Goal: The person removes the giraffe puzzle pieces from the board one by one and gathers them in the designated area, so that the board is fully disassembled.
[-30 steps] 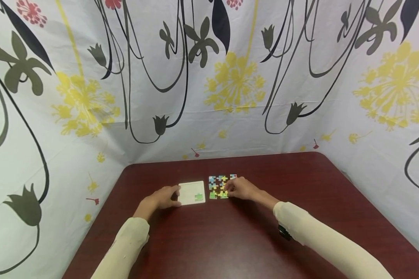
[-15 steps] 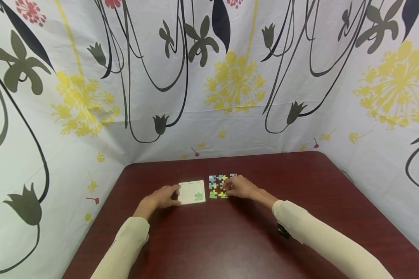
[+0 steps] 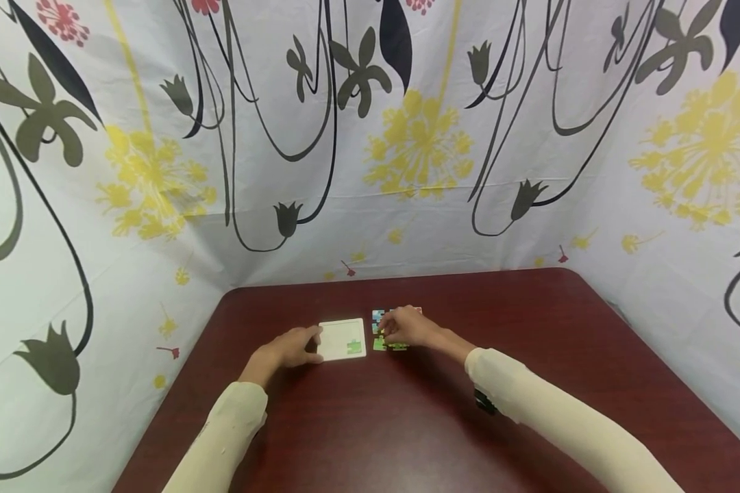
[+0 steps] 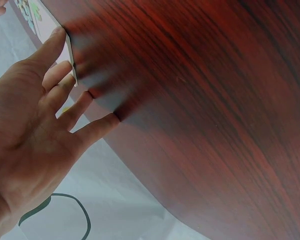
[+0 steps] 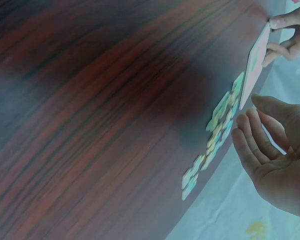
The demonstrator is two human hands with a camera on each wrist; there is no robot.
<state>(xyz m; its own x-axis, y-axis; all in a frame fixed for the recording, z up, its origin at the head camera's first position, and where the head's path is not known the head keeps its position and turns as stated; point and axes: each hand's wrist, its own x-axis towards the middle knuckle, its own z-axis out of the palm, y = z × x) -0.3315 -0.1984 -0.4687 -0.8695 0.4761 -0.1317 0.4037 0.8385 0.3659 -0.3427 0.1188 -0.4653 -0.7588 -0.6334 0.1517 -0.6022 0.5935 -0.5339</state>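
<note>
A shallow white puzzle tray (image 3: 339,335) lies on the table with one green piece (image 3: 354,347) in its near right corner. My left hand (image 3: 294,347) holds the tray's left edge, thumb at the near corner and fingers spread along the side. Right of the tray, several jigsaw pieces (image 3: 379,344) in blue, yellow and green lie in rows. Over them hovers my right hand (image 3: 409,326), fingers bent and thumb close to the index finger, hiding the middle pieces. I cannot tell whether a piece is between its fingertips. In the right wrist view, the loose pieces (image 5: 217,112) extend alongside the tray.
The dark reddish wooden table (image 3: 370,424) reaches well in front of the tray and pieces. A white flower-patterned cloth (image 3: 321,178) hangs behind and along both sides. Both forearms wear cream sleeves (image 3: 549,404).
My right hand has shifted left across the puzzle pieces, towards the tray, and now covers more of the middle ones. My left hand stays at the tray's edge.
</note>
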